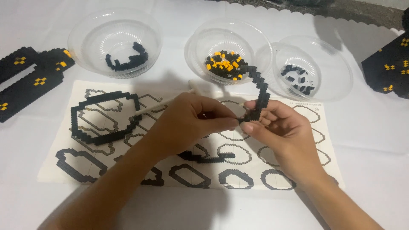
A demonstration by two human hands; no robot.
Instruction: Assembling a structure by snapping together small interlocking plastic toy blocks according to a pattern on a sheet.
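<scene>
- Head camera is looking down at a white surface, where two bare hands are meeting above a printed pattern sheet.
- The left hand is pinching one end of a curved black brick strip, its grip clenched on the piece; a thin white tool is lying under it.
- The right hand is grasping the same strip from the other side, fingertips closed on it.
- The strip is arching up toward the surface's far edge.
- Three clear bowls are sitting along the far edge: the left bowl, the middle bowl with black and orange bricks, the right bowl.
- A large black ring is lying on the sheet's left part.
</scene>
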